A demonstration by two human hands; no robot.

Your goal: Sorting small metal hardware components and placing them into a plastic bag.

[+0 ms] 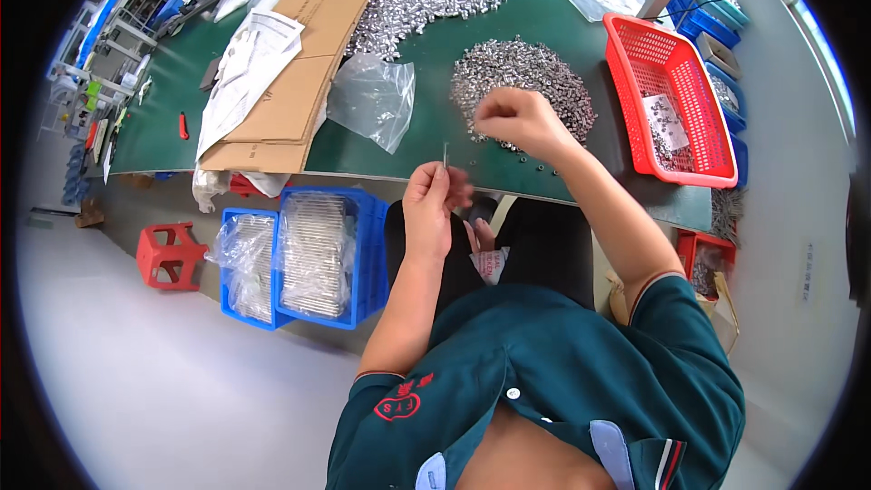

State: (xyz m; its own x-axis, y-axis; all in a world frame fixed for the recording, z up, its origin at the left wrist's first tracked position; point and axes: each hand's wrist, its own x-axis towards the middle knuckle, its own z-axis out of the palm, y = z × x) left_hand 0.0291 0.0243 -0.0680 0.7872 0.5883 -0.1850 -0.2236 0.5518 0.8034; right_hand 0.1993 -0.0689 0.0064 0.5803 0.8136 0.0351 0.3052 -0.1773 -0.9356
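Just off the table's near edge, my left hand [434, 191] pinches a thin metal rod [445, 154] that points up from the fingertips. My right hand [522, 120] is raised in front of a round heap of small metal parts [535, 73]. Its fingers are curled together, and whatever they may hold is too small or hidden. A few loose parts [523, 159] lie between that heap and the table edge. To the left of the heap is a clear plastic bag [374, 100].
A red basket [626, 91] holding small parts stands at the right. Flattened cardboard [313, 63] with papers [249, 68] covers the left part of the green table [163, 118]. A larger shiny heap [426, 0] lies farther back. Blue crates [367, 254] and a red stool [171, 256] stand below.
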